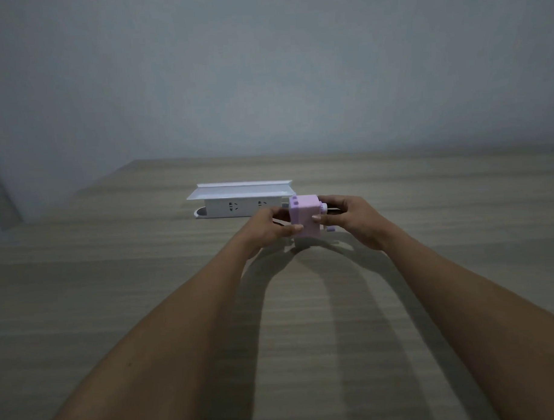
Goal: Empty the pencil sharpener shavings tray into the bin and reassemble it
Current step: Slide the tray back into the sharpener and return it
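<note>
A small pink-lilac pencil sharpener [304,215] with a crank on its right side is held just above the wooden table [146,277], between both hands. My left hand [265,226] grips its left side, thumb on the front face. My right hand [351,219] holds its right side by the crank, thumb on the front. The shavings tray cannot be told apart from the body. No bin is in view.
A white power strip [238,207] with a raised white lid stands just behind and left of the sharpener. A plain wall rises behind the table's far edge. The table's left edge runs diagonally at the far left.
</note>
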The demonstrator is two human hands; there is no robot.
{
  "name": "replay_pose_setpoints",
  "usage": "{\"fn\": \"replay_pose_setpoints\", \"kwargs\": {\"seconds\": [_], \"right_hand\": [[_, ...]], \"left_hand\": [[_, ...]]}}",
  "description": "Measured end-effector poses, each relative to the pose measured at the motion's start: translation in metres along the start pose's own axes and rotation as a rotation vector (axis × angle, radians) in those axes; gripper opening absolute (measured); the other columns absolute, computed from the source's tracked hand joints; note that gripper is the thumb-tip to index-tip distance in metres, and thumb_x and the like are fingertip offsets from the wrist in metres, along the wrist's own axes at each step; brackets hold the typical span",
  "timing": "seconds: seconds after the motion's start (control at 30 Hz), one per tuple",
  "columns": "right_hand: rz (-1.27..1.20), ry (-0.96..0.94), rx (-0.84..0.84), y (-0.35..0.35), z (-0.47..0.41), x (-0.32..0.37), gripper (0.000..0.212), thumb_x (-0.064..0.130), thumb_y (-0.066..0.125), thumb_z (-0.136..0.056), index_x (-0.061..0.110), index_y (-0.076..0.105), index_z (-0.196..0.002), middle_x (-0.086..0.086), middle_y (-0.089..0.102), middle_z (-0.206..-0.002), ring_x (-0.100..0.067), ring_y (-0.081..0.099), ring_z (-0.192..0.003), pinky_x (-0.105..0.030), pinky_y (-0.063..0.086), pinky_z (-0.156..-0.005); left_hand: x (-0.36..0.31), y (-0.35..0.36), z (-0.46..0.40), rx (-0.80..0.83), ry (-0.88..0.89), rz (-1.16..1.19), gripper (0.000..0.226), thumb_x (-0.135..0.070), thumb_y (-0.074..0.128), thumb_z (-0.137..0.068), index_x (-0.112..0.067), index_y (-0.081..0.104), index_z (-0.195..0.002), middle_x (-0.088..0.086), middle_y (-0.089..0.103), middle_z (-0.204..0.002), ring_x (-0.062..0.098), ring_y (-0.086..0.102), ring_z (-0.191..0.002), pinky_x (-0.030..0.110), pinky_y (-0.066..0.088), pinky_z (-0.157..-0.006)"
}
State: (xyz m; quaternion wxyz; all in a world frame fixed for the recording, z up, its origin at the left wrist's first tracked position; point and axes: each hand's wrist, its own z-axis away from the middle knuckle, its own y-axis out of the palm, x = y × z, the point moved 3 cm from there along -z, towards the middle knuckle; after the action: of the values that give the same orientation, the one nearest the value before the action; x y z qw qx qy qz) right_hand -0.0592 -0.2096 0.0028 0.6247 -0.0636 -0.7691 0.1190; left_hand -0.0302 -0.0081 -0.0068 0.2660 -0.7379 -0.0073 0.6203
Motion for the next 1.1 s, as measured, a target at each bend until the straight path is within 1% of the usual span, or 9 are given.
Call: {"fn": "replay_pose_setpoints", "kwargs": {"seconds": [0.1, 0.2, 0.4, 0.47, 0.53, 0.63, 0.77, 0.87, 1.1], "right_hand": [[0.013, -0.003, 0.015, -0.005, -0.025, -0.013, 0.052, 0.004, 0.076, -0.084, 0.012, 0.064, -0.134, -0.014, 0.072, -0.124, -0.017, 0.068, -0.104, -0.035, 0.055, -0.083], [0.017, 0.009, 0.012, -0.008, -0.043, -0.029, 0.052, 0.002, 0.075, -0.084, 0.010, 0.063, -0.135, -0.015, 0.071, -0.124, -0.019, 0.067, -0.105, -0.037, 0.056, -0.086], [-0.011, 0.005, 0.002, -0.011, -0.061, -0.047, 0.054, 0.001, 0.073, -0.086, 0.009, 0.060, -0.138, -0.007, 0.071, -0.123, -0.016, 0.068, -0.102, -0.026, 0.059, -0.080], [0.008, 0.018, 0.013, -0.014, -0.064, -0.050, 0.057, 0.003, 0.074, -0.086, 0.009, 0.058, -0.140, -0.007, 0.070, -0.128, -0.018, 0.068, -0.109, -0.028, 0.060, -0.085], [0.068, 0.040, 0.007, -0.014, -0.064, -0.053, 0.069, 0.008, 0.077, -0.084, 0.008, 0.050, -0.146, -0.008, 0.062, -0.140, -0.020, 0.065, -0.119, -0.032, 0.057, -0.094], [0.148, 0.057, -0.047, -0.009, -0.054, -0.048, 0.088, 0.020, 0.080, -0.083, 0.003, 0.031, -0.154, -0.007, 0.041, -0.158, -0.021, 0.050, -0.137, -0.036, 0.043, -0.112], [0.350, 0.034, -0.178, -0.004, -0.029, -0.028, 0.080, 0.037, 0.066, -0.094, 0.005, 0.026, -0.156, -0.013, 0.033, -0.162, -0.028, 0.040, -0.145, -0.039, 0.037, -0.116], [0.516, -0.007, -0.266, -0.002, -0.008, -0.013, 0.076, 0.042, 0.058, -0.097, 0.005, 0.029, -0.156, -0.013, 0.033, -0.162, -0.028, 0.035, -0.148, -0.039, 0.029, -0.120], [0.961, 0.075, -0.172, 0.027, 0.056, -0.003, 0.070, 0.055, 0.036, -0.101, 0.018, 0.022, -0.159, -0.008, 0.017, -0.169, -0.029, 0.018, -0.154, -0.050, 0.021, -0.120]], "left_hand": [[0.007, 0.000, -0.025, 0.003, -0.028, -0.016, 0.045, -0.014, 0.075, -0.089, -0.009, 0.063, -0.132, -0.001, 0.069, -0.102, 0.015, 0.066, -0.091, 0.027, 0.055, -0.074], [0.020, 0.002, -0.047, 0.014, -0.065, -0.011, 0.039, -0.013, 0.073, -0.091, -0.012, 0.064, -0.129, 0.000, 0.070, -0.101, 0.016, 0.066, -0.088, 0.027, 0.055, -0.072], [0.041, 0.003, -0.068, 0.003, -0.024, 0.033, 0.052, -0.016, 0.076, -0.088, -0.009, 0.062, -0.137, 0.008, 0.071, -0.125, 0.023, 0.068, -0.113, 0.032, 0.056, -0.094], [0.043, 0.003, -0.069, 0.018, -0.029, 0.047, 0.054, -0.015, 0.077, -0.088, -0.009, 0.060, -0.139, 0.009, 0.070, -0.128, 0.024, 0.068, -0.115, 0.032, 0.056, -0.094], [0.043, 0.004, -0.066, 0.031, -0.048, 0.028, 0.058, -0.016, 0.077, -0.088, -0.011, 0.057, -0.142, 0.010, 0.067, -0.130, 0.023, 0.066, -0.113, 0.026, 0.054, -0.085], [0.038, 0.003, -0.057, 0.006, -0.065, -0.018, 0.072, -0.016, 0.079, -0.086, -0.011, 0.047, -0.150, 0.012, 0.060, -0.136, 0.021, 0.062, -0.115, 0.022, 0.052, -0.083], [0.019, -0.001, -0.032, -0.089, 0.017, -0.266, 0.078, -0.027, 0.076, -0.088, -0.011, 0.038, -0.154, 0.015, 0.040, -0.155, 0.033, 0.051, -0.135, 0.029, 0.055, -0.088], [0.010, -0.007, -0.007, -0.217, -0.008, -0.510, 0.075, -0.044, 0.068, -0.092, -0.016, 0.039, -0.155, 0.016, 0.033, -0.157, 0.036, 0.040, -0.143, 0.049, 0.039, -0.115], [0.019, -0.018, 0.081, -0.331, -0.041, -0.883, 0.066, -0.057, 0.041, -0.100, -0.021, 0.037, -0.155, 0.015, 0.027, -0.163, 0.034, 0.028, -0.150, 0.051, 0.021, -0.119]]}}
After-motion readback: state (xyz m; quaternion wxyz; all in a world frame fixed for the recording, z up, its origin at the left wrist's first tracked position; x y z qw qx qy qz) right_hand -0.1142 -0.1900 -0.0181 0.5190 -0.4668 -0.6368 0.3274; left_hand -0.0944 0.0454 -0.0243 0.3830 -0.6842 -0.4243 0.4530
